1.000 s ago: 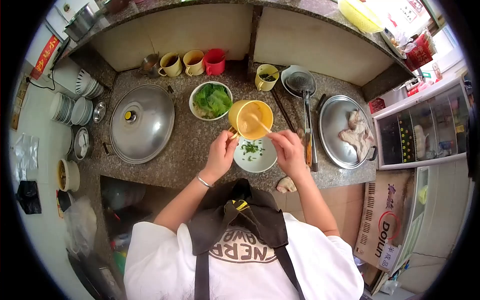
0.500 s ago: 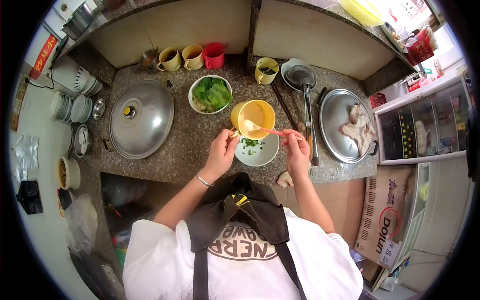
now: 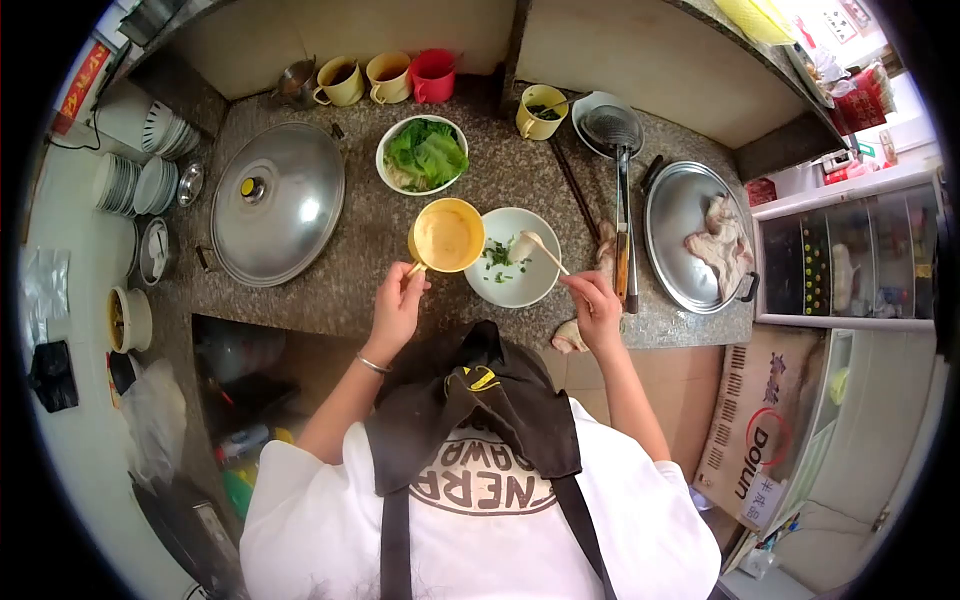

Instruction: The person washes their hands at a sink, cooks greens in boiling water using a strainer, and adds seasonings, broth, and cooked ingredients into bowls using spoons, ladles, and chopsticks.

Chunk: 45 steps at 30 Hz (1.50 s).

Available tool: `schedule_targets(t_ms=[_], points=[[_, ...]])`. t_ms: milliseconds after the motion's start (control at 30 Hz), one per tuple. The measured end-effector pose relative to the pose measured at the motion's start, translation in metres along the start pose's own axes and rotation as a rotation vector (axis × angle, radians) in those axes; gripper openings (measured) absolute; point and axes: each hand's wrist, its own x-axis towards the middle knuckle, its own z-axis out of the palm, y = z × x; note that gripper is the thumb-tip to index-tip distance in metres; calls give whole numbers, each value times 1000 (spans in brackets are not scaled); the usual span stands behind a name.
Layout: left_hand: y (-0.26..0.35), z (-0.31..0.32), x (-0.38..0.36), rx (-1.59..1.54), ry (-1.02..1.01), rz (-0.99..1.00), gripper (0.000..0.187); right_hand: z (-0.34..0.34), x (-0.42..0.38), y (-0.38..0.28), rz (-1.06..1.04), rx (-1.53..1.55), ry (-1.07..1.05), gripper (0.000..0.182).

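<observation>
My left hand (image 3: 397,310) is closed on the handle of a yellow mug (image 3: 446,235), which has a pale, light-brown content inside. Between the fingers of my right hand (image 3: 596,308) is the handle end of a small spoon (image 3: 540,249), its bowl tipped over a white bowl (image 3: 513,291). Chopped green herbs (image 3: 497,258) lie in that white bowl, near the spoon's head. Behind the mug stands another white bowl filled with lettuce leaves (image 3: 425,156).
A large domed lid (image 3: 278,205) covers the left of the counter. Yellow mugs (image 3: 388,77) and a red mug (image 3: 433,76) line the back. At right are a strainer (image 3: 611,130), chopsticks (image 3: 575,190) and raw meat (image 3: 722,247) on a metal lid (image 3: 679,208).
The yellow mug has moved left, off the white bowl. The spoon has gone from over the mug to over the white bowl, its head tipped down.
</observation>
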Motion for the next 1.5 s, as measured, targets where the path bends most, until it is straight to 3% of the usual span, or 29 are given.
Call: schedule_targets(t_ms=[233, 333, 433, 467, 633, 767, 967, 1033, 1133, 1200, 1267, 1300, 1367, 1400, 1500], points=[[12, 10, 4, -22, -74, 2, 13, -2, 26, -27, -16, 121, 131, 20], [15, 27, 18, -128, -122, 21, 14, 12, 41, -32, -15, 193, 23, 20], [16, 45, 44, -204, -181, -31, 17, 20, 49, -36, 18, 141, -99, 45], [17, 52, 55, -254, -168, -33, 19, 22, 48, -32, 10, 138, -108, 55], [12, 83, 128, -377, -91, -97, 20, 14, 28, -7, 196, 227, -9, 52], [-8, 117, 218, -489, 125, -204, 25, 0, -3, 13, 342, 200, 60, 46], [-57, 144, 320, -275, 293, -293, 31, -3, -32, 34, 488, 142, 59, 42], [-68, 146, 337, -221, 232, -265, 30, -3, -33, 34, 513, 108, 34, 42], [-58, 137, 344, -201, 72, -384, 30, -2, -36, 38, 549, 138, 53, 43], [-123, 153, 373, -57, 80, -281, 34, -6, -34, 39, 562, 158, 53, 43], [-101, 145, 367, 69, -28, -283, 58, -7, -35, 44, 573, 182, 39, 44], [-100, 146, 366, 78, -32, -280, 58, -7, -35, 47, 576, 190, 46, 44], [-101, 148, 360, 332, 134, -83, 66, -9, -33, 49, 586, 61, 15, 44], [-88, 144, 355, 280, 42, -231, 74, -8, -33, 52, 603, 98, 11, 44], [-3, 121, 309, 141, -11, -343, 76, -7, -26, 52, 570, 91, 1, 45]])
